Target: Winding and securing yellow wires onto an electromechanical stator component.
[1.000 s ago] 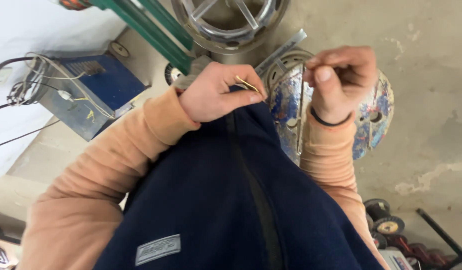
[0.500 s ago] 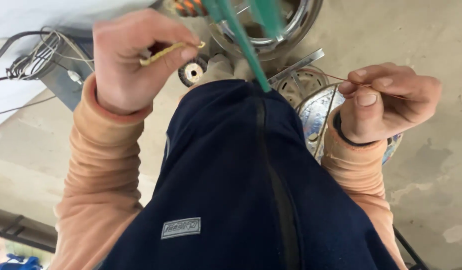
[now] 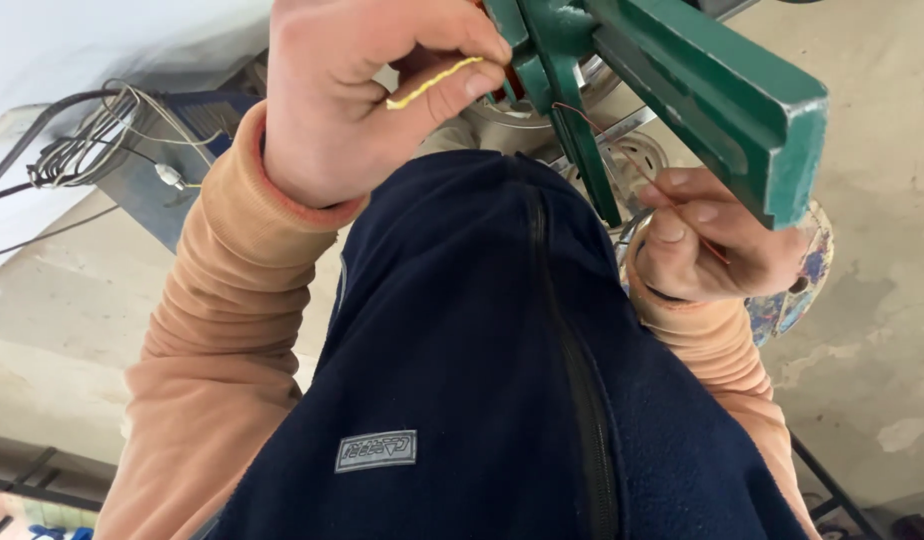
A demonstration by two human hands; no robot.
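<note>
The left hand (image 3: 367, 95) pinches a short yellow sleeved wire (image 3: 432, 82) between thumb and forefinger, up by the green painted metal frame (image 3: 682, 85); the right hand (image 3: 717, 240) grips a thin reddish copper wire (image 3: 632, 160) running to that frame; the wire's far end is hidden; a dark blue fleece vest (image 3: 482, 380) blocks everything below.

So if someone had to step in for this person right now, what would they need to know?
Left hand: raised, pinching a short yellow strand between thumb and forefinger, close to the green metal frame.
Right hand: lower, under the frame's arm, pinching a thin reddish wire that runs up toward the frame.
Done: both strands are gripped. Where the wire ends on the frame is hidden, so how far the work has come cannot be told.
Left: whatever joins the strands to the frame; neither hand has let go.
Nearby: blue box with cables on the floor.
</note>
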